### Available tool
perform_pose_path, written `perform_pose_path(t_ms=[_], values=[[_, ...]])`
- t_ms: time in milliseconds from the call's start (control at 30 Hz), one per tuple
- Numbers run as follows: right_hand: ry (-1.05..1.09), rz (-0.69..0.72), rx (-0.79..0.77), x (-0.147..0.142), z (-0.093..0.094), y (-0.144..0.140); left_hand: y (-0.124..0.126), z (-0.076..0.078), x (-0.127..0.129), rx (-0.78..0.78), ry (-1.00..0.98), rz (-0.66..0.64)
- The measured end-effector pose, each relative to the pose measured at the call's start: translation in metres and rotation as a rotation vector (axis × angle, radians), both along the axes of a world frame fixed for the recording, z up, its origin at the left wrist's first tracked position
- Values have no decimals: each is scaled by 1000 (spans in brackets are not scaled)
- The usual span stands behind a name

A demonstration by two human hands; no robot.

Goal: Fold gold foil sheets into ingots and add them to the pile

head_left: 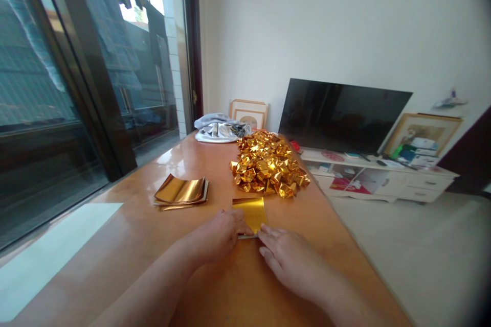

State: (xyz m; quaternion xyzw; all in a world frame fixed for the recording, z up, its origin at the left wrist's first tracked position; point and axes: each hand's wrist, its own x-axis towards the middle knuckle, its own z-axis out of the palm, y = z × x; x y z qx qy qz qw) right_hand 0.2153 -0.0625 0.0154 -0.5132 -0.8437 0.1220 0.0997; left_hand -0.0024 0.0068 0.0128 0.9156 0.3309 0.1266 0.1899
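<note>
Now both hands lie flat on the table (126,245), meeting at the near edge of a gold foil sheet (251,212). The left hand (220,234) rests palm down with its fingers curled over the sheet's near left corner, pressing it to the wood. The right hand (289,258) lies spread, fingertips touching the sheet's near right corner. The sheet itself reaches away from the hands toward the far side, flat and shining. Farther off and to the left sits a stack of gold sheets (181,192), slightly curled. Just beyond the sheet, to the right, spreads a heap of folded gold pieces (267,164). At the table's far end lies a bundle of cloth (218,129). Off to the right stands a dark television (341,115) on a low white cabinet (402,184).
</note>
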Motion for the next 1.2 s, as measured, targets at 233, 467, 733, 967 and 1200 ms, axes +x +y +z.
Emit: perform_pose_path(t_ms=[233,467,733,967,1200], values=[[-49,-62,-37,-9,-2,-7,0,5,-4,36,28,54],[-102,-71,-62,-17,7,-13,8,5,-13,40,81,99],[-118,-86,-85,-19,8,-17,3,7,-3,124,93,209],[-101,-80,-89,-17,7,-18,-2,-4,17,223,113,355],[-84,-85,-86,-17,6,-18,-1,-7,18,211,151,359]])
